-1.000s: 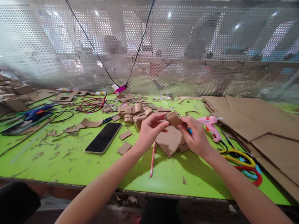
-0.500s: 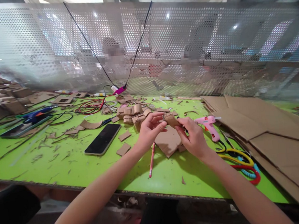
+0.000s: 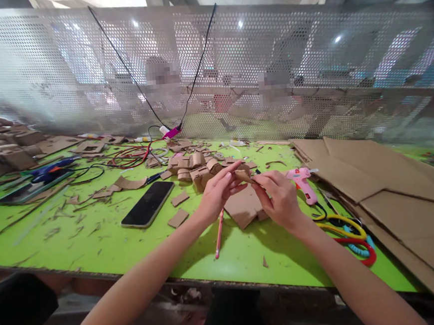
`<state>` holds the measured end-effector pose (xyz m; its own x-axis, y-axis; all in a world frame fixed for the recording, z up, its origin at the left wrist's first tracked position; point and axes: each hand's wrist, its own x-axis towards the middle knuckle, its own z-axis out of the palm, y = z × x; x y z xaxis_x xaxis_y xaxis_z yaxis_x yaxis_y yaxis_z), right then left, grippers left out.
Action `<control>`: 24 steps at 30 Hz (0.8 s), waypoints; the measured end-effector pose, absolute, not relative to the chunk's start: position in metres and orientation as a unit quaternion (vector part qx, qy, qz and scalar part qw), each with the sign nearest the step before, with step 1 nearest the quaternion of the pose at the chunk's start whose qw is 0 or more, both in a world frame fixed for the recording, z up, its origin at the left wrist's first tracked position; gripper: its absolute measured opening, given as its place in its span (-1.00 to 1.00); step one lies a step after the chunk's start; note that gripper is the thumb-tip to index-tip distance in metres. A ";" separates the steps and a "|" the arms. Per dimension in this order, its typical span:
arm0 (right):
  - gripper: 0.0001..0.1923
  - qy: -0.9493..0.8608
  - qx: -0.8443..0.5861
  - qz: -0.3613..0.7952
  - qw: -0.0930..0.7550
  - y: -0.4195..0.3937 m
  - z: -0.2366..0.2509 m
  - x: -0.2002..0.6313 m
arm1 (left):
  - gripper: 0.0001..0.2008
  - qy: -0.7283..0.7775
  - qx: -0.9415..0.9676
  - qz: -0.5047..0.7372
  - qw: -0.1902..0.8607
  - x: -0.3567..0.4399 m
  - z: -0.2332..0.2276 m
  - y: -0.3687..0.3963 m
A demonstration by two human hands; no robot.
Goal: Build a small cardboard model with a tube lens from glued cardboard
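— Two hands on one scrap?
— Yes. My left hand (image 3: 219, 192) and right hand (image 3: 280, 197) both pinch the small cardboard piece (image 3: 245, 176), fingers closed on it, above the green tabletop (image 3: 95, 237).
— Any containers?
— Only little cardboard boxes (image 3: 198, 168) (contents hidden) behind my hands, near the phone (image 3: 147, 204).
— Changed since a second ago?
— The piece now sits edge-on, and my left fingers have straightened.
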<state>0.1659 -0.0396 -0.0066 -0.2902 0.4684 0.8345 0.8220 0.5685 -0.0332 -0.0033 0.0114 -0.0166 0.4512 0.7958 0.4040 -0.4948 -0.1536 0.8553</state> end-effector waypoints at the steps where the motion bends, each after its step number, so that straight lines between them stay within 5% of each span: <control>1: -0.78 -0.776 -0.412 -0.206 0.430 -0.040 -0.006 0.166 | -0.59 0.129 0.572 0.499 0.638 -0.004 -0.017 0.012; 24: -0.87 -0.801 -0.387 -0.147 0.432 -0.038 -0.001 0.168 | -0.70 0.102 0.617 0.522 0.580 -0.008 -0.019 0.024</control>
<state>0.1680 -0.0380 -0.0014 -0.3261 0.4934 0.8063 0.7472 0.6570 -0.0999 -0.0078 0.0237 -0.0193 0.4344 0.7316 0.5254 -0.4795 -0.3059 0.8225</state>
